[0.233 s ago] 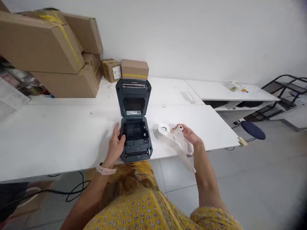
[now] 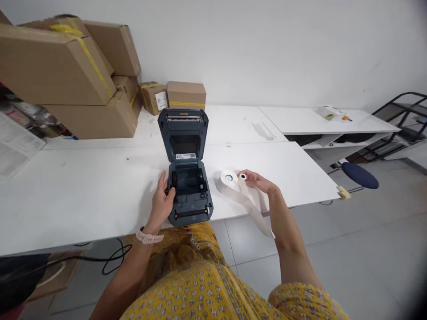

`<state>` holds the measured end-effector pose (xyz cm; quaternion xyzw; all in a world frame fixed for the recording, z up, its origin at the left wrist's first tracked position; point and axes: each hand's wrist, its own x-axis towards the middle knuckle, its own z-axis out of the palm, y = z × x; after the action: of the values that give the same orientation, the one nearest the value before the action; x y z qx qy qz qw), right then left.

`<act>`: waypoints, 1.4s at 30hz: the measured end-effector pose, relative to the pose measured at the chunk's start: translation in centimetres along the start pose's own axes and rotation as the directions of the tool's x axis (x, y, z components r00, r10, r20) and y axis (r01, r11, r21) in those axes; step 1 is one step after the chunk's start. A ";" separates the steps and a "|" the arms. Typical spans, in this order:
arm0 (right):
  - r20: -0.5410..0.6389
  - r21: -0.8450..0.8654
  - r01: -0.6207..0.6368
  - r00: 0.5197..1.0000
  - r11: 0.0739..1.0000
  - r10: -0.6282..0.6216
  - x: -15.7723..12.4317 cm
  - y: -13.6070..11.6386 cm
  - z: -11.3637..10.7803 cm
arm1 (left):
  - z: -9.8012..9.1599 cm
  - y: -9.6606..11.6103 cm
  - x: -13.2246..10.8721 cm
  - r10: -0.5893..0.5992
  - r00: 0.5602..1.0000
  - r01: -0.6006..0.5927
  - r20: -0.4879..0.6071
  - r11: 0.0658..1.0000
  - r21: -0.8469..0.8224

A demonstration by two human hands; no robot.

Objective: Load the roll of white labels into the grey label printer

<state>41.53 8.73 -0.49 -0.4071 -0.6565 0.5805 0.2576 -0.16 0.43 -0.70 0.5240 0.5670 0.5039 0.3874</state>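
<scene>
A dark grey label printer (image 2: 191,213) stands at the table's front edge with its lid (image 2: 183,118) raised and its inside showing. My left hand (image 2: 162,200) grips the printer's left side, thumb over the rim and fingers along the outer wall. To the right of the printer stands a large white label roll (image 2: 224,181). Its loose paper strip (image 2: 258,218) trails over the front edge. Just beside that roll, my right hand (image 2: 258,181) is closed around a small white roll (image 2: 243,177) with a dark core, from which paper hangs down.
Cardboard boxes (image 2: 90,115) are stacked at the back left, with two smaller boxes (image 2: 187,94) behind the printer. A clear plastic bin (image 2: 16,146) is at the far left. Right of the white table (image 2: 83,191) are a blue stool (image 2: 360,174) and a black metal rack (image 2: 400,120).
My right hand has shifted a little left with the small roll, closer to the large roll. My left hand stays on the printer.
</scene>
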 end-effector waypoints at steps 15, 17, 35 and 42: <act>0.123 -0.503 0.027 0.992 0.864 0.041 2.8 -7.3 2.5 | -0.2 -0.9 0.7 0.016 0.999 -0.017 0.037 1.000 0.023; 0.147 -0.486 0.026 0.988 0.874 0.053 3.8 -7.0 3.4 | -0.4 -1.1 0.8 0.022 0.998 -0.023 0.057 0.999 0.022; 0.364 -0.621 0.350 0.921 0.701 -0.137 9.9 -17.1 16.0 | -0.2 -1.0 0.3 -0.016 0.999 0.016 0.052 1.000 0.010; 0.323 -0.829 0.261 0.945 0.495 0.043 12.4 -16.2 17.2 | -0.5 0.4 -0.3 -0.033 0.998 0.027 0.052 0.993 0.112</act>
<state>17.12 9.59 10.26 -0.3443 -0.9134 0.2122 -0.0464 -0.47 0.00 -0.24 0.5494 0.5915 0.4514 0.3802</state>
